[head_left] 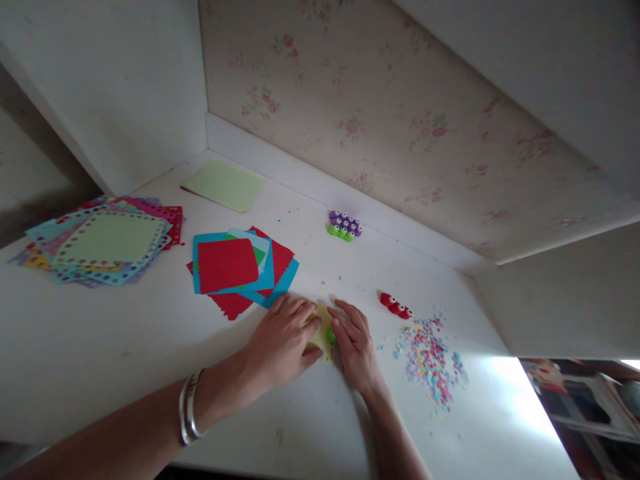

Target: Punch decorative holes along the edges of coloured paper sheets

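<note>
A pale yellow sheet of paper (pixel 324 317) lies on the white table between my two hands. My left hand (pixel 287 337) holds its left side, with the fingers over the sheet and the thumb apart from them, pointing right. Partly covered by my right hand (pixel 356 343), a small green craft paper punch (pixel 331 335) sits at the sheet's right side. The fingers of that hand bend over the punch, so most of it is hidden. How far the paper reaches into the punch cannot be made out.
Red, blue and green sheets (pixel 227 265) lie left of my hands, with a stack of hole-edged sheets (pixel 107 239) farther left. Pale green paper (pixel 225 185) lies behind. Purple and green punches (pixel 346 225) stand near the wall. Red punches (pixel 396 305) and confetti (pixel 431 363) lie right.
</note>
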Tool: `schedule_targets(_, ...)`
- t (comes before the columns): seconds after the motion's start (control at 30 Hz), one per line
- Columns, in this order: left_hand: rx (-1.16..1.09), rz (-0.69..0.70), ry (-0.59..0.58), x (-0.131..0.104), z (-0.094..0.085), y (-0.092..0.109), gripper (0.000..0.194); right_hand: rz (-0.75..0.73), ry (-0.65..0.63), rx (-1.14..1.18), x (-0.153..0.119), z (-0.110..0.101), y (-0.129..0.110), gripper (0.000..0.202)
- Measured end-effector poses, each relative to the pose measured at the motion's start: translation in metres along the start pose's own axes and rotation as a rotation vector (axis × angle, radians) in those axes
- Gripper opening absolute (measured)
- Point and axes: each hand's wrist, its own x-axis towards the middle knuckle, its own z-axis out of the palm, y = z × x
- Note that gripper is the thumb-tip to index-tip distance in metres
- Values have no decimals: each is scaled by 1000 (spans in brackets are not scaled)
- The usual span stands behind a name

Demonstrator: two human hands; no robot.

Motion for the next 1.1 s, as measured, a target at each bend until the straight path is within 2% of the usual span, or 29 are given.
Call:
schedule_targets(0.3, 4, -14, -6, 1, 2, 0, 35, -47, -62, -125, -4, 2, 5, 34)
schedule_targets(0.47, 4, 3, -3, 2, 1, 1, 34, -6, -83, -217, -5, 2, -3, 36)
schedule_targets(0.67, 41, 31, 13, -2, 5, -1, 33, 33, -95, -225, -5, 1, -13, 38)
schedule_targets(0.77, 8, 60, 22, 1, 2, -8, 41, 37, -92, -204, -4, -1, -14, 39)
schedule_targets(0.83, -54, 67, 56, 5, -5, -15, 44, 23, -84, -179, -4, -1, -12, 38)
schedule_targets(0.93, -126, -17, 193, 12, -21, -27, 26, 17, -68, -129, -3, -1, -9, 38)
schedule_targets(1.0, -126, -85, 292, 16, -29, -33, 20, 13, -55, -96, -3, -1, -6, 37)
schedule_targets(1.07, -107, -101, 305, 17, -31, -34, 19, 6, -26, -63, -2, -1, -5, 36)
schedule_targets(1.1, -95, -86, 272, 16, -30, -32, 19, 3, -5, -45, -2, -1, -5, 36)
